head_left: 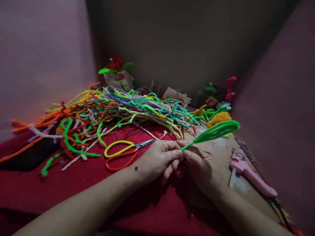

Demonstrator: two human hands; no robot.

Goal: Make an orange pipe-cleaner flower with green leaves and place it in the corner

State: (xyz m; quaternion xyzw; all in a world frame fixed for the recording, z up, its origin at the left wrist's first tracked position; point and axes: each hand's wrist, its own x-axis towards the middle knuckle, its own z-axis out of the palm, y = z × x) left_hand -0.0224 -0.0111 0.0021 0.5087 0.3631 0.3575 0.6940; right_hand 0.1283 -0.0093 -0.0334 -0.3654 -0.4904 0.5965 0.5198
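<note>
Between my two hands is a leaf (216, 132) shaped from green pipe cleaners, its loop pointing up and to the right. My left hand (163, 159) pinches the narrow stem end from the left. From the right, the fingers of my right hand (199, 160) close on the same end, thumb against it. The lowest tip of the stem is hidden by the fingertips. Scissors (123, 154) with one yellow and one red handle lie just left of my left hand, blades toward it.
Many coloured pipe cleaners (137, 106) are heaped across the back of the red cloth (93, 190). On the right, a pink glue gun (253, 177) rests on a brown board (219, 154), near an orange fuzzy ball (220, 118). Pipe-cleaner flowers (115, 64) stand behind.
</note>
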